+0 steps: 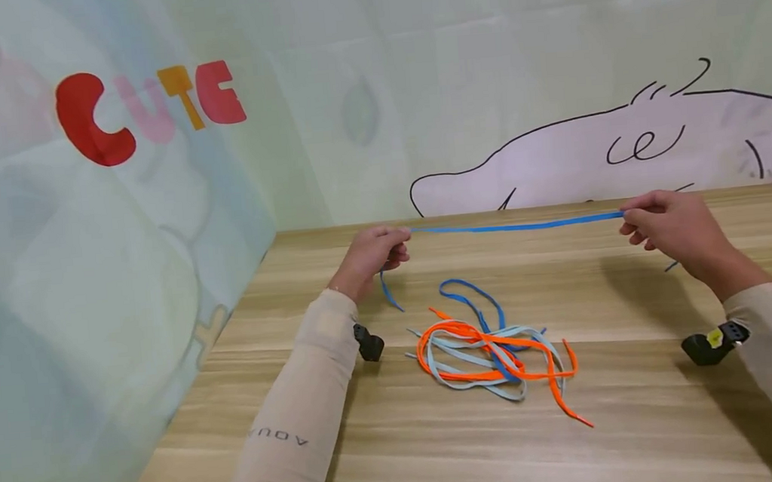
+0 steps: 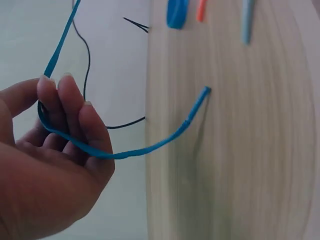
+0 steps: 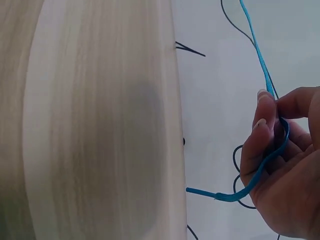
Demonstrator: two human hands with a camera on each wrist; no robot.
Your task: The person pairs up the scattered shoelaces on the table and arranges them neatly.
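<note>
Lt wood-grain tbl [image 1: 402, 451] by pale grn walls [image 1: 341, 17] w/ "CUTE" lettering [image 1: 187, 98] & line-drawn cartoon [image 1: 556, 156]

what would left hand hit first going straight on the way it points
Probably the backdrop beyond the table: the left hand, pinching the taut blue lace, points forward and right, though depth is unclear.

Held blue lace [image 2: 117, 155] cropped in wrist views

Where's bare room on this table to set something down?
The table is bare on the near side of the tangled laces, between the sleeves, and right of the tangle, toward the right wrist camera. Crowded: mid-table, where laces overlap.
</note>
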